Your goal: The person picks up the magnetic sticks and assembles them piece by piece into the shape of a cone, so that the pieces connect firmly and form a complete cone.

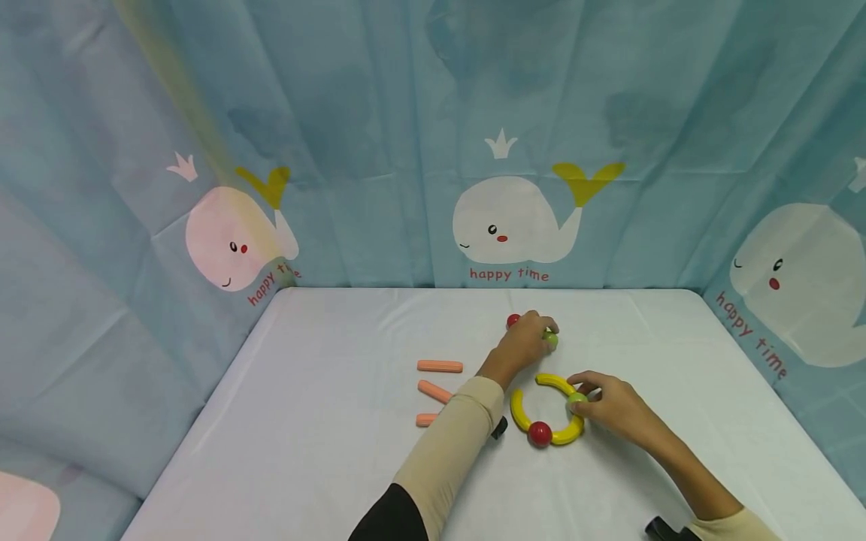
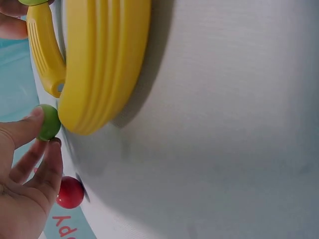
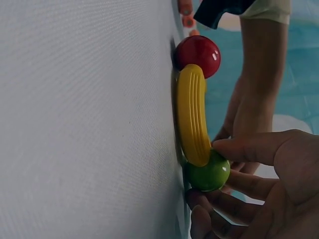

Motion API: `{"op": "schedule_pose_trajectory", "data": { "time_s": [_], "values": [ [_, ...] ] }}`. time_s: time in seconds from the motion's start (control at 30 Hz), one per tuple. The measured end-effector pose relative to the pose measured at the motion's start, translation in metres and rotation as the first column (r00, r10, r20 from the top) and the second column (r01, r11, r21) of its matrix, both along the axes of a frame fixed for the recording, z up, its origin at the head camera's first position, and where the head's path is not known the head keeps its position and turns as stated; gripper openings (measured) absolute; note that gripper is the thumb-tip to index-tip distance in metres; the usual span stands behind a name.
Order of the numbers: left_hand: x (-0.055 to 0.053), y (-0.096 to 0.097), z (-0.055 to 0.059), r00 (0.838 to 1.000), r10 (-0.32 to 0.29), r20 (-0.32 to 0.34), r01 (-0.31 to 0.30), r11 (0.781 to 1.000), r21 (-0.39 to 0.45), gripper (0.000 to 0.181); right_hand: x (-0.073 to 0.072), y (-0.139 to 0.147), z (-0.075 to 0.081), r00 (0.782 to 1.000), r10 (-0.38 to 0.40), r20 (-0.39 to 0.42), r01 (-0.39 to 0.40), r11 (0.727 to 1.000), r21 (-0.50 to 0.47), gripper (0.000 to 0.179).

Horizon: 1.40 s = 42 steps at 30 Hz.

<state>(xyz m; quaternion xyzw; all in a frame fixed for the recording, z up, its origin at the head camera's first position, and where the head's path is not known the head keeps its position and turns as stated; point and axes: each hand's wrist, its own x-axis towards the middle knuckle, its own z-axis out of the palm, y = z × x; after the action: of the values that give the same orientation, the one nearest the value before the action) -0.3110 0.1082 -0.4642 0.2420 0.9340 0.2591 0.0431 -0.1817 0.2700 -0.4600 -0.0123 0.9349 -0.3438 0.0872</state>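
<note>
My left hand (image 1: pixel 526 344) reaches to the back of the table and pinches a green ball (image 2: pixel 49 122) between thumb and fingertips. A red ball (image 2: pixel 70 192) sits just beyond that hand. Nearer to me, curved yellow sticks and balls form a ring with a gap at its upper left. My right hand (image 1: pixel 619 409) pinches another green ball (image 3: pixel 208 172) on the ring's right side. One yellow stick (image 3: pixel 192 114) runs from that ball to a red ball (image 1: pixel 540 434) at the near side. Another yellow stick (image 1: pixel 519 409) curves up the left, and a third yellow stick (image 1: pixel 555 382) forms the top.
Left of the ring lie three straight orange sticks, among them the far orange stick (image 1: pixel 440 366); my left forearm partly covers the nearer ones. The white table (image 1: pixel 304 451) is bordered at the back and sides by a blue curtain (image 1: pixel 379 188) with whale prints.
</note>
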Motion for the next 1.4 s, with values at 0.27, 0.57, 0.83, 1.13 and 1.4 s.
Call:
{"op": "schedule_pose_trajectory", "data": {
  "time_s": [0.27,0.57,0.83,1.13,1.4],
  "values": [
    [0.001,-0.009,-0.001,0.999,0.003,0.045,-0.005,0.998,0.057,0.03,-0.001,-0.003,0.0,1.0,0.003,-0.003,-0.003,1.0,0.003,0.045],
    [0.005,-0.027,0.0,0.998,-0.007,0.065,0.001,0.996,0.091,0.035,-0.001,-0.003,0.001,1.0,0.006,0.001,-0.006,1.0,0.014,0.044],
    [0.015,-0.044,0.007,0.998,-0.015,0.062,0.007,0.992,0.125,0.034,-0.003,-0.003,0.0,0.999,0.021,-0.04,-0.02,1.0,0.023,0.04],
    [0.039,-0.06,0.01,0.992,-0.021,0.127,0.0,0.987,0.162,0.035,-0.008,-0.007,-0.004,0.996,-0.004,-0.085,0.009,0.999,0.053,0.037],
    [0.05,-0.071,0.007,0.986,-0.036,0.164,0.012,0.99,0.14,0.032,-0.011,-0.012,-0.005,0.997,-0.054,-0.054,0.057,0.997,0.049,0.036]
  ]
}}
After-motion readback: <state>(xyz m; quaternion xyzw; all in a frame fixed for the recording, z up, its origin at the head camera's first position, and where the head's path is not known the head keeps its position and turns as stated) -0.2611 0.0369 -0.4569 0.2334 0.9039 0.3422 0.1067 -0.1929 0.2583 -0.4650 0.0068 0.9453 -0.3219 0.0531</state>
